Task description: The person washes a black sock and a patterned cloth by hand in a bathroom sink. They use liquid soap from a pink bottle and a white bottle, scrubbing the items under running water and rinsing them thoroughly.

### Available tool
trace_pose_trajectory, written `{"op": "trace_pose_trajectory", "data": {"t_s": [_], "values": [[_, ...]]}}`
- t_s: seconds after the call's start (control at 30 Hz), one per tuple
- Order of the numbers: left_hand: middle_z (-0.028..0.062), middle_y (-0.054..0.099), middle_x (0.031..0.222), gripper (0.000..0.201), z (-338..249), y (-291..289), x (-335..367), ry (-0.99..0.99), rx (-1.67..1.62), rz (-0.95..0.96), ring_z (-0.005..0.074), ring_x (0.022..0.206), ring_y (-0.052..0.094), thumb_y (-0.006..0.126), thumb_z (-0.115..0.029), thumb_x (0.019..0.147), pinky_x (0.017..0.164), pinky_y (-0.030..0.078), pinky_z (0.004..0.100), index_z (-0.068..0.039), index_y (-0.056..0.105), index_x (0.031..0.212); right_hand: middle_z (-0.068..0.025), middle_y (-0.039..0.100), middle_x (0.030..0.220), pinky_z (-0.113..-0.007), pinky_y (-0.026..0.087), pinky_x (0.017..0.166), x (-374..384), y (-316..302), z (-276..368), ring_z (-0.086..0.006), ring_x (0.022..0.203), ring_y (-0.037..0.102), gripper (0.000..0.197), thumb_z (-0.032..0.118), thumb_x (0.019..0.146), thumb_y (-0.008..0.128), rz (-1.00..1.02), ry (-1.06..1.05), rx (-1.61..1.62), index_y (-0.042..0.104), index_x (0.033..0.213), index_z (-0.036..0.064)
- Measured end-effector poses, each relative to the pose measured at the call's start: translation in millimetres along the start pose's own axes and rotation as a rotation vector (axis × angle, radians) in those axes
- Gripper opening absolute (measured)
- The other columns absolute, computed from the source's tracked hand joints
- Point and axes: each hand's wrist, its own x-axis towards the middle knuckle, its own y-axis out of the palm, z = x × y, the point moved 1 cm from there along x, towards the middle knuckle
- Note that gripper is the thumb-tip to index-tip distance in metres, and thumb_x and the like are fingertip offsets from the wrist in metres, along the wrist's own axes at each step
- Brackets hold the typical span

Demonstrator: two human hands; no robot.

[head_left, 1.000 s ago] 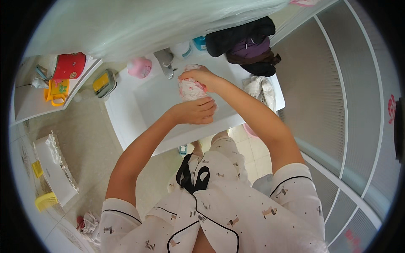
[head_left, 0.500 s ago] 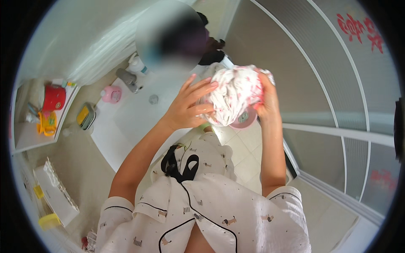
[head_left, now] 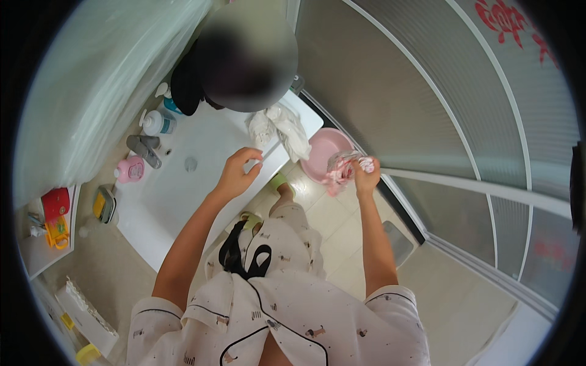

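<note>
My right hand [head_left: 366, 177] is closed around a bunched pink-and-white cloth [head_left: 340, 175], which hangs from its left side over the near edge of a pink basin [head_left: 315, 166]. My left hand [head_left: 240, 174] is above the near side of the white washbasin [head_left: 201, 201], thumb and fingers apart, with nothing in it. Just beyond its fingertips, a crumpled white cloth [head_left: 287, 129] drapes over the washbasin's right rim. The pink basin is low down, right of the washbasin.
Along the washbasin's left edge stand a grey tap [head_left: 145, 149], a white pump bottle [head_left: 159, 124] and a pink bottle [head_left: 130, 169]. A shelf at far left holds a red container [head_left: 55, 204] and a yellow cup [head_left: 57, 232]. Frosted sliding panels [head_left: 415, 79] border the right side.
The bunched cloth held up between both hands is now in my right hand only, lowered toward the pink basin. My left hand has come off it. The view has shifted, showing more of the washbasin.
</note>
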Motion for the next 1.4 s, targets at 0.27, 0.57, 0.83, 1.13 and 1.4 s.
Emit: {"op": "trace_pose_trajectory", "data": {"t_s": [0.27,0.57,0.83,1.13,1.4], "values": [[0.0186,0.056,0.127,0.046,44.5,20.4,49.2,-0.106,0.252,-0.342,0.0322,0.112,0.058,0.074,-0.010,0.077,0.091,0.048,0.0413,-0.003,0.056,0.118,-0.0127,0.069,0.101,-0.037,0.052,0.089,36.4,37.0,-70.9,-0.0272,0.101,0.064,0.036,0.013,0.070,0.083,0.324,-0.271,-0.552,0.072,0.104,0.0073],[0.0170,0.061,0.110,0.046,82.7,29.5,61.3,-0.387,-0.044,-0.335,0.0303,0.102,0.060,0.077,-0.017,0.076,0.091,0.049,0.0377,0.001,0.060,0.113,-0.0163,0.064,0.111,-0.042,0.051,0.083,-17.3,148.9,127.8,-0.0323,0.100,0.063,0.055,0.019,0.078,0.076,0.598,-0.406,-0.286,0.058,0.129,0.0076],[0.0060,0.065,0.115,0.032,64.2,-60.5,-63.9,-0.686,-0.830,-0.642,0.0169,0.103,0.062,0.054,-0.029,0.099,0.089,0.049,0.0312,-0.006,0.061,0.119,-0.0191,0.063,0.109,-0.045,0.048,0.089,-78.4,183.0,158.8,-0.0406,0.100,0.060,0.045,0.010,0.081,0.065,0.994,-0.480,-0.103,0.060,0.126,0.0077],[0.0039,0.066,0.113,0.036,63.1,-128.5,-232.4,-0.774,-0.678,-0.987,0.0140,0.104,0.062,0.047,-0.033,0.104,0.086,0.050,0.0311,-0.006,0.062,0.121,-0.0173,0.063,0.117,-0.037,0.051,0.087,-168.7,262.3,197.1,-0.0358,0.106,0.061,0.042,-0.013,0.075,0.051,1.071,-0.825,-0.046,0.069,0.107,0.0084],[0.0024,0.067,0.104,0.024,51.2,-171.8,-301.4,-0.608,-0.635,-1.314,0.0084,0.091,0.062,0.050,-0.020,0.103,0.081,0.050,0.0257,-0.005,0.065,0.115,-0.0164,0.064,0.112,-0.039,0.050,0.090,-183.6,286.4,229.3,-0.0367,0.101,0.062,0.041,-0.017,0.073,0.051,1.092,-0.815,0.025,0.072,0.098,0.0074]]}}
